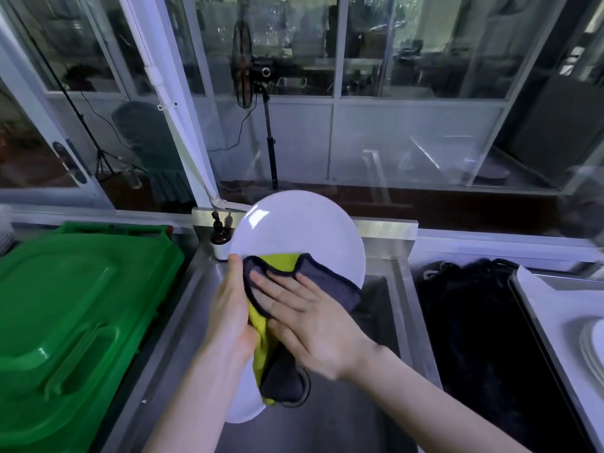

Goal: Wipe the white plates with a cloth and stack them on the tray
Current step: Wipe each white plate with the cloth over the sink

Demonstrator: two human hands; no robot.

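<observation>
Cloth [333, 289] and right hand [313, 328] hide much of the plate [294, 230].

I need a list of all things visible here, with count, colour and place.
held plate: 1, white, tilted above the sink
cloth: 1, grey and yellow, on the held plate
stacked plates: several, white, on the tray, far right
tray: 1, metal, right
sink: 1, steel, centre
bin: 1, green, left
pump bottle: 1, dark, behind the sink
bag: 1, black, between sink and tray
left hand: grips the held plate's edge
right hand: flat, presses the cloth
</observation>
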